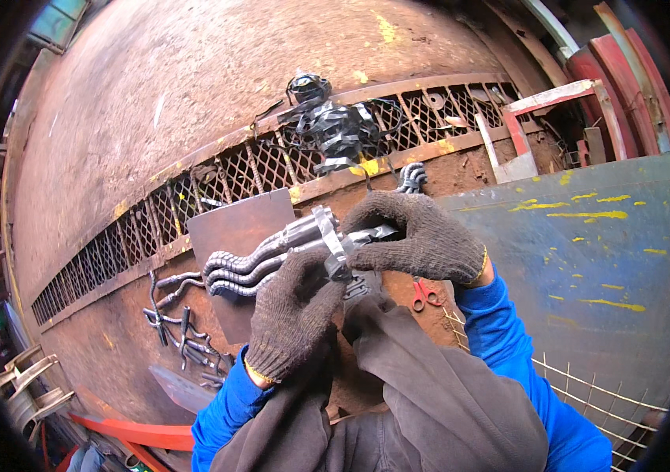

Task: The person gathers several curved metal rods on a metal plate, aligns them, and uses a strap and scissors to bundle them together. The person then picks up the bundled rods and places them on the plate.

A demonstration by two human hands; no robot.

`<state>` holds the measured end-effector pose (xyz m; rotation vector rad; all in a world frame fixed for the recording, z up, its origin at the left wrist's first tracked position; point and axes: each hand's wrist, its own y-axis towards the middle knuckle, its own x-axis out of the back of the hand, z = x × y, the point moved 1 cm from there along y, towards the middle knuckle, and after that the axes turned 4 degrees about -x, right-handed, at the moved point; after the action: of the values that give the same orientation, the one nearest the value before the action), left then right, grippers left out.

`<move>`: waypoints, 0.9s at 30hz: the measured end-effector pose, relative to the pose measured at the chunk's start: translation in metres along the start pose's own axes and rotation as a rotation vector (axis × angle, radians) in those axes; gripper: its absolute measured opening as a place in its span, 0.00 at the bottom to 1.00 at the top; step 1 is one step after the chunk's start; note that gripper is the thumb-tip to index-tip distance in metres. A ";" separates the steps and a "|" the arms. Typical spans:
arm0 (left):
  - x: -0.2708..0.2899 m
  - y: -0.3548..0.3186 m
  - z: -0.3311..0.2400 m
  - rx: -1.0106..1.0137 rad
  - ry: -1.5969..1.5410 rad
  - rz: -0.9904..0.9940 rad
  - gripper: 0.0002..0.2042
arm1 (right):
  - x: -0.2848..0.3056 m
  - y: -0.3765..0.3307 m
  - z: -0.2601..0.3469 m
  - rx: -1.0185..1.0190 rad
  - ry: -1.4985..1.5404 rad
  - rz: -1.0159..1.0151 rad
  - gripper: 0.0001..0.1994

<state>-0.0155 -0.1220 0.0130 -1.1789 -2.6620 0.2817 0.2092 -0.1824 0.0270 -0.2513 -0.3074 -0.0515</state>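
Across my lap lies a bundle of curved, ribbed grey metal rods (pixel 252 269), resting partly over a flat brown metal sheet (pixel 225 226). A shiny silver tape strip (pixel 332 236) crosses the rods near their right end. My left hand (pixel 291 315), in a dark knit glove, is closed on the bundle from the near side. My right hand (pixel 421 240), gloved the same way, curls over the bundle's right end, its thumb and fingers pinching at the tape. The gloves hide part of the bundle. Red-handled scissors (pixel 425 294) lie to the right, below my right wrist.
Beyond the bundle, a figure wrapped in black and silver tape (pixel 336 130) lies on a rusty mesh grating (pixel 256 165). Loose bent rods (pixel 185 338) lie at left. A grey metal panel (pixel 579 244) with yellow marks stands at right, above a wire grid (pixel 594 401).
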 end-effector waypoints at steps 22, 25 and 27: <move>-0.010 0.008 -0.026 0.260 -0.147 -0.039 0.15 | 0.001 -0.008 0.033 0.030 0.172 -0.246 0.13; -0.012 0.008 -0.013 0.056 -0.014 0.003 0.18 | -0.002 -0.009 0.034 0.014 0.142 -0.281 0.13; -0.012 0.008 -0.009 0.039 0.003 0.061 0.20 | -0.002 -0.007 0.036 -0.013 0.159 -0.248 0.13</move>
<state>0.0003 -0.1252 0.0183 -1.2490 -2.6091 0.3402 0.1962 -0.1800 0.0614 -0.2198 -0.1788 -0.3170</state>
